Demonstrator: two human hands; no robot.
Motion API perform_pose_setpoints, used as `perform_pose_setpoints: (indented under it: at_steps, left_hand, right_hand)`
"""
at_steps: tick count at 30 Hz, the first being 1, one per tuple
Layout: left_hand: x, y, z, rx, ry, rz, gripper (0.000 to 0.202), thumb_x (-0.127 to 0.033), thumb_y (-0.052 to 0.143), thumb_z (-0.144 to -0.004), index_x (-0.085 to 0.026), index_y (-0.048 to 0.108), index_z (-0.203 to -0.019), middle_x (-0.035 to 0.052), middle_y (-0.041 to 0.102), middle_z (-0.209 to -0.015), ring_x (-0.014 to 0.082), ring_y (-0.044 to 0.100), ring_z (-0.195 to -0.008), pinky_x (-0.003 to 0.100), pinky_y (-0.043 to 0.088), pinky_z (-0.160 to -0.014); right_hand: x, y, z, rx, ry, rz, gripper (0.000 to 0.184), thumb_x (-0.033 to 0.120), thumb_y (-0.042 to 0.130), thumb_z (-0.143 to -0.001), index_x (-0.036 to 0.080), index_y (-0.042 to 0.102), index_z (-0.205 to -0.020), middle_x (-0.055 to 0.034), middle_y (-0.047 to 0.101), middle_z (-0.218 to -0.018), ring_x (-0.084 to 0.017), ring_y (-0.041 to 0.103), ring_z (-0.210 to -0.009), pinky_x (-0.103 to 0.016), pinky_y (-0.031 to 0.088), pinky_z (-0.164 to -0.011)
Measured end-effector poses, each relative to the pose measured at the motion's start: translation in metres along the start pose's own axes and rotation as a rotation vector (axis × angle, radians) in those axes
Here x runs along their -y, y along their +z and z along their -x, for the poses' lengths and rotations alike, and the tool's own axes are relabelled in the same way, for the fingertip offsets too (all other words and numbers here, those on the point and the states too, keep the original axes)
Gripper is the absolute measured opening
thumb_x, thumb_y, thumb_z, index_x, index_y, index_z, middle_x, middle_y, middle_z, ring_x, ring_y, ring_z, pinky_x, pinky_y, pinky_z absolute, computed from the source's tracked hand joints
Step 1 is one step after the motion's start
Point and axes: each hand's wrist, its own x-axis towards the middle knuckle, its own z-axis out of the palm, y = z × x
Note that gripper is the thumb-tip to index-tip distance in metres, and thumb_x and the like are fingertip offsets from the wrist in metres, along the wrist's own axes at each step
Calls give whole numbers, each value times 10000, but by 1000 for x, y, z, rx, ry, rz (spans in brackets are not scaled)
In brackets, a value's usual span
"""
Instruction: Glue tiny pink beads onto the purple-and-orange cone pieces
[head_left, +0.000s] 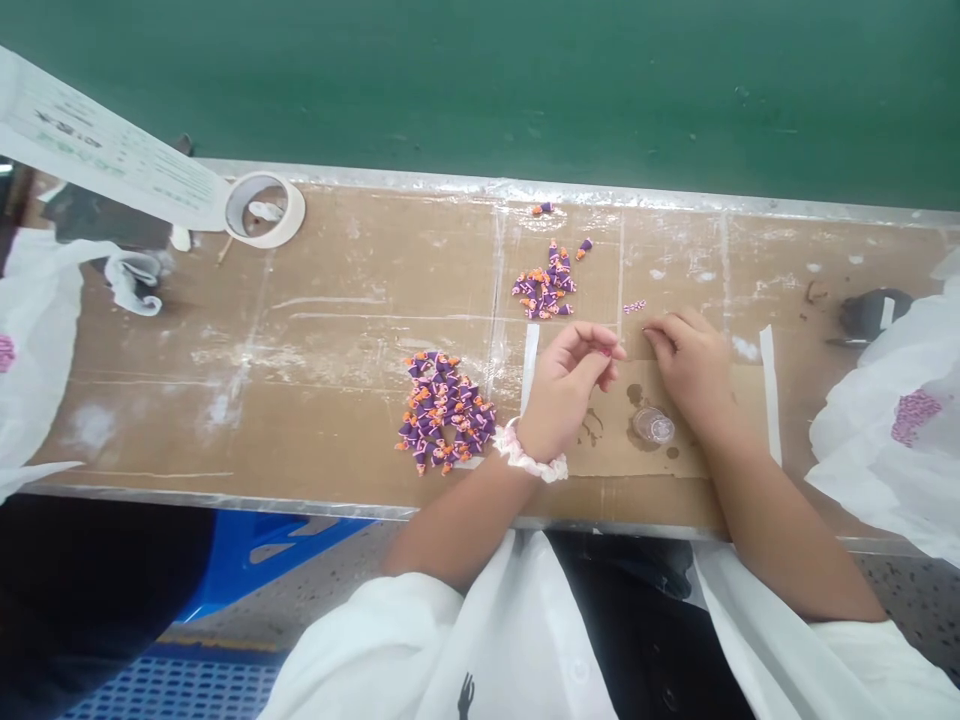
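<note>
A printed sheet, too blurred to read, lies beside a tape roll. Purple-and-orange pieces sit heaped on cardboard. The left hand pinches its fingertips together, whether on anything unclear; the right hand curls just beside a small clear jar. More purple shows through a white bag.

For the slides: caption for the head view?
Bare left hand and right hand over a taped brown cardboard bench, beside a heap of small purple-and-orange pieces.
</note>
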Motion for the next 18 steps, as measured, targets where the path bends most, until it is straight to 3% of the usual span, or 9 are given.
perform_pose_setpoints:
  at_steps: [4,9,14,18]
  left_hand:
    - [7,2,1,79,-22,-107,76,-169,607,-798,-168,580,-869,1,617,-800,64,532,-639,203,436,-598]
    - [11,-3,-1,77,-6,-267,146,-184,629,-807,-161,590,-946,18,608,-863,88,536,-721,223,452,-652]
    - [8,-1,0,77,-48,-311,99,-180,597,-835,-157,584,-931,21,600,-840,88,524,-712,225,446,-646]
    - [9,4,0,101,-55,-288,94,-173,601,-827,-168,580,-919,11,596,-827,85,539,-718,211,446,-643]
  right_hand:
    - [-2,1,-1,19,-16,27,174,187,472,-917,218,602,-806,-80,621,-881,-232,587,-812,-360,479,-690]
    - [-8,-4,2,-21,4,-75,92,213,527,-901,224,612,-868,-83,628,-949,-235,616,-856,-378,504,-735]
    - [-4,-2,2,22,-8,-105,119,243,553,-898,234,671,-899,-69,642,-940,-230,626,-860,-366,497,-718]
    - [1,2,-2,54,37,-115,130,232,540,-893,226,646,-817,-59,629,-892,-222,598,-830,-352,472,-696]
